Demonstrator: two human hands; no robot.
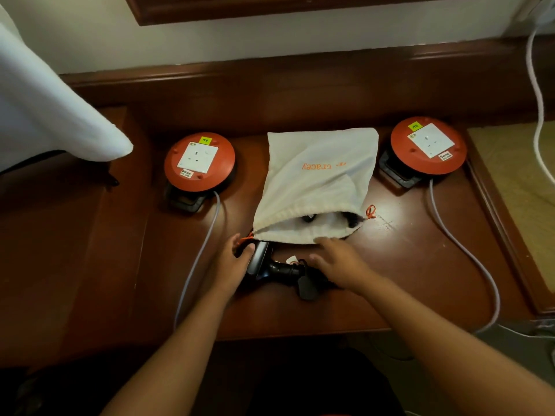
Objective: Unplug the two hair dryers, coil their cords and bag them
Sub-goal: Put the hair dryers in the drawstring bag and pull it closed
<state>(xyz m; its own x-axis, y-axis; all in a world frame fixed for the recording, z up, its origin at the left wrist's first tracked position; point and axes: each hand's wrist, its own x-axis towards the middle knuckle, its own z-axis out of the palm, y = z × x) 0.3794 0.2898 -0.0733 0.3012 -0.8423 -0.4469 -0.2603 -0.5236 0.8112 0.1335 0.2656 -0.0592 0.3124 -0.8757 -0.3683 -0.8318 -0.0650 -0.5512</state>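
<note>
You have one white bag (318, 181) lying flat at the centre of the desk (420, 265), its mouth open toward you and printed orange lettering on top. Dark shapes show inside the mouth; you cannot tell from here what they are. One orange drawstring knot (371, 211) sticks out at the bag's 3 o'clock corner.

One dryer (271, 267) is in plain view, black, lying on the desk just outside the bag's mouth at 6 o'clock from it. Its cord is bunched on the right end, with one black plug (307, 288) lying on the near side.

Your left hand (237, 258) grips the dryer's left end, thumb curled over the top, with fingertips near the bag's left corner. Your right hand (338, 259) rests with relaxed, spread fingers on the bundled cord, its fingertips touching the bag's lower lip; it grasps nothing that you can see.

Two orange cable reels sit on the desk: one reel (199, 162) at 9 o'clock from the bag, the other reel (429, 145) at 3 o'clock. Each carries one white socket with nothing plugged in, and each trails one grey lead toward the desk's near edge. One white cloth (45, 109) hangs in at 10 o'clock.
</note>
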